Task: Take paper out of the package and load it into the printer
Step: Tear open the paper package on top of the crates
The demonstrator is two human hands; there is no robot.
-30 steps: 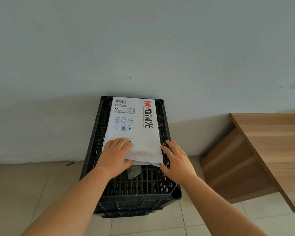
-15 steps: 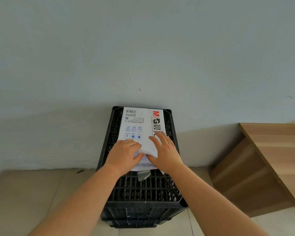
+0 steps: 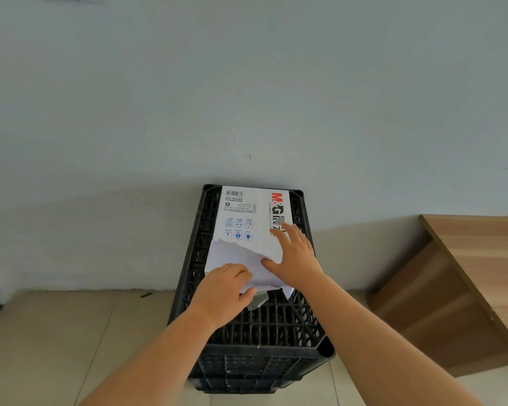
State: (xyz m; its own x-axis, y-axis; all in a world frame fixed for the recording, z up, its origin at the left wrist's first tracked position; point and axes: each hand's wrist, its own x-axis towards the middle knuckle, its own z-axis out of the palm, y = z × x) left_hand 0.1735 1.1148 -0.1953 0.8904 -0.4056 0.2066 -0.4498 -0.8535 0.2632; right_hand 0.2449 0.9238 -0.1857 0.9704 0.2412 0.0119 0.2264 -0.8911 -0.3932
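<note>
paper package point(image 3: 254, 227), a white ream wrapper with red and black lettering and small blue icons, lies flat on top of a black plastic crate point(image 3: 255, 326) that stands on the tiled floor point(image 3: 56, 341) against the pale wall point(image 3: 247, 83). its long axis runs away from the person toward the wall: the barcode end sits at the crate's far edge, the opened end points back at the person, and the print reads sideways or upside down from this side. at the near end the wrapper is torn and folded up, showing white paper point(image 3: 235, 256) underneath, and a grey scrap of wrapper hangs below the near edge. the left hand point(image 3: 223, 294) has its fingers curled on the near left corner of the loose sheet or flap, thumb tucked below it; whether it pinches the paper or only presses it, i cannot tell. the right hand point(image 3: 294, 256) lies flat on the wrapper's right side, fingers spread a little and pointing to the wall, thumb on the torn part. a wooden desk point(image 3: 475, 273) stands to the right. compared with half a second ago, the near flap is lifted and more crumpled, exposing more white paper, the right hand has slid right, and the left hand has drawn back toward the near edge.
</note>
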